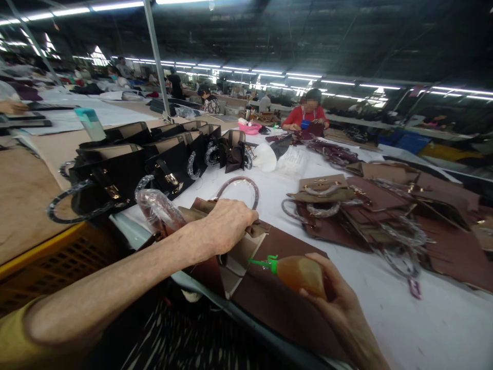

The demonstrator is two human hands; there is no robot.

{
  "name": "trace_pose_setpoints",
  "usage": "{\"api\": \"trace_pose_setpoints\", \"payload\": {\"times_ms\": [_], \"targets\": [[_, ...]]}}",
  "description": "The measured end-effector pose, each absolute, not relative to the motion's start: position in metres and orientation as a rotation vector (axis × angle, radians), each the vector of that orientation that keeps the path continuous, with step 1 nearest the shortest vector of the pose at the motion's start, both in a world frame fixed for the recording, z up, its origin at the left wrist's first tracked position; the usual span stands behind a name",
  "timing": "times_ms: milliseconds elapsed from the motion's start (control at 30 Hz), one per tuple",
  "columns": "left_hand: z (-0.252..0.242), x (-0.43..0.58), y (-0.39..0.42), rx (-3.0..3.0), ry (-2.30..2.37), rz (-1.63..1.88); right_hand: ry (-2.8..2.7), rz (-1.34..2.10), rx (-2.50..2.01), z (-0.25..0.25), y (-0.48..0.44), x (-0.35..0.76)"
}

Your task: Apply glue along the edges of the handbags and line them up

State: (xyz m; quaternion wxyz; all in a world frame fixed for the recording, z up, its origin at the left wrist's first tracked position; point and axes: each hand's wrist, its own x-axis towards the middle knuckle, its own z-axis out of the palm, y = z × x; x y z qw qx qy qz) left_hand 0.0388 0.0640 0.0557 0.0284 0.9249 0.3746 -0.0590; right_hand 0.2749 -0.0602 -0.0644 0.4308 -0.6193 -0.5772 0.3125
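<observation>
A brown leather handbag (277, 267) lies partly assembled on the white table (416, 318) in front of me. My left hand (227, 223) is closed over the bag's upper edge, near its plastic-wrapped handle (241, 181). My right hand (339, 298) grips an amber glue bottle (300, 272) with a green nozzle (265, 263). The nozzle tip points into the bag's open side panel (242, 259).
A row of finished black handbags (127, 169) stands at the left. A pile of flat brown bag parts (385, 210) lies to the right. A yellow crate (50, 262) sits at the lower left. A person in red (307, 115) works at the table's far end.
</observation>
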Motion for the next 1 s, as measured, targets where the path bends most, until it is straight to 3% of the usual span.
{"api": "trace_pose_setpoints", "payload": {"times_ms": [467,1000], "targets": [[0.045,0.022,0.034,2.875,1.178,-0.020,-1.385,0.818,-1.627,-0.085,-0.068,0.268],[0.048,0.014,-0.009,2.738,1.333,-0.279,-1.132,1.047,-1.573,-0.094,-0.077,0.264]]}}
